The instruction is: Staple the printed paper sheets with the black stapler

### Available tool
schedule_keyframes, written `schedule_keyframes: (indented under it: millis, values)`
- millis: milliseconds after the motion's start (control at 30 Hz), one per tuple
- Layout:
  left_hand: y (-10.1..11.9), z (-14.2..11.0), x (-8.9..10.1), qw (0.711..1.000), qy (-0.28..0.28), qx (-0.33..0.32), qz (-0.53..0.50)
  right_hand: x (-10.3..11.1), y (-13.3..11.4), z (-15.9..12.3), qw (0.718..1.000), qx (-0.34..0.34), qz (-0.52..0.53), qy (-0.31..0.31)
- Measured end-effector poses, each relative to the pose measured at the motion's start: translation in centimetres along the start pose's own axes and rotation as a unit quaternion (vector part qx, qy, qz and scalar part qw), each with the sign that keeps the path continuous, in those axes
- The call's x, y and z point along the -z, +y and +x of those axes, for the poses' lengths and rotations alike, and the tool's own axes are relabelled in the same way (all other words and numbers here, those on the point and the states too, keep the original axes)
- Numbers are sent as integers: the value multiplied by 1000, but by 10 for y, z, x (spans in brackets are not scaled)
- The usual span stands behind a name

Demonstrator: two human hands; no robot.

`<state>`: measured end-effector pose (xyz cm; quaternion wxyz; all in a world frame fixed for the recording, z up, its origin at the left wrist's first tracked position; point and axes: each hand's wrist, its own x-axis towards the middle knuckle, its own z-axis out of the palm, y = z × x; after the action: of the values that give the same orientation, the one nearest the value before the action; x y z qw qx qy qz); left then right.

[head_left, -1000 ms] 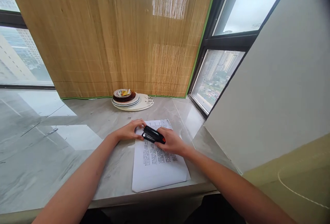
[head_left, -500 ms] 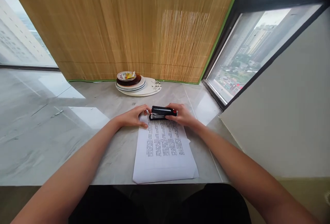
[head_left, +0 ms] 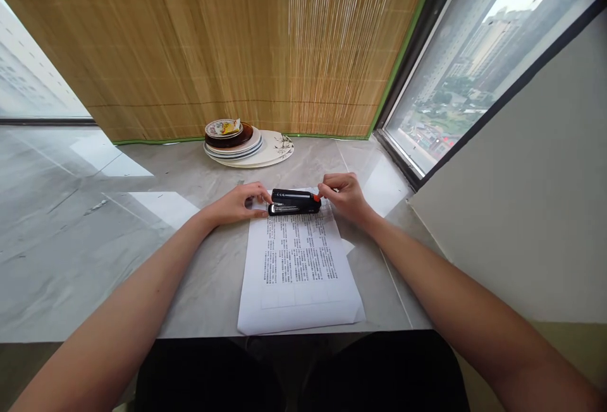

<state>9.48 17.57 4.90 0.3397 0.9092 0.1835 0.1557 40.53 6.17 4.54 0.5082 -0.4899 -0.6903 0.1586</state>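
Observation:
A black stapler (head_left: 294, 202) with a red part at its right end lies across the far part of the printed sheets (head_left: 298, 298), its jaws slightly apart at the left. My left hand (head_left: 239, 203) has its thumb and fingertips against the stapler's left end, thumb low and index finger higher. At the other end, my right hand (head_left: 348, 196) is curled, thumb and index finger pinched at the red part. The right hand's other fingers are folded in and partly hidden. Text on the paper runs sideways to me.
Behind the stapler, a stack of plates (head_left: 232, 143) rests partly over an oval white plate (head_left: 275, 148) by the bamboo blind (head_left: 213, 39). A window frame (head_left: 403, 165) and white wall (head_left: 521, 210) bound the right side. The grey marble top (head_left: 118, 260) ends before my legs.
My right hand has gone from wrapping the stapler's right end to pinching at its red part. My left fingers have closed in on the left end. The view has tilted slightly.

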Motion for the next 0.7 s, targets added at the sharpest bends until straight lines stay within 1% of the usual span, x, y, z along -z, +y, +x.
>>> schedule_keyframes:
  millis: [67, 200, 333, 500, 700]
  values:
    - [0, 1, -1, 1000, 8, 8, 2, -1, 0, 1, 1000, 5, -6, 0]
    - [2, 1, -2, 1000, 21, 14, 3, -4, 0, 3, 999, 38, -16, -6]
    - [3, 1, -2, 1000, 19, 7, 13, -6, -2, 4, 998, 60, -21, -23]
    - [4, 1, -1, 1000, 14, 6, 15, -8, -1, 4, 997, 61, -28, -38]
    - [7, 2, -1, 1000, 20, -1, 18, -13, 7, 5, 997, 47, -24, -53]
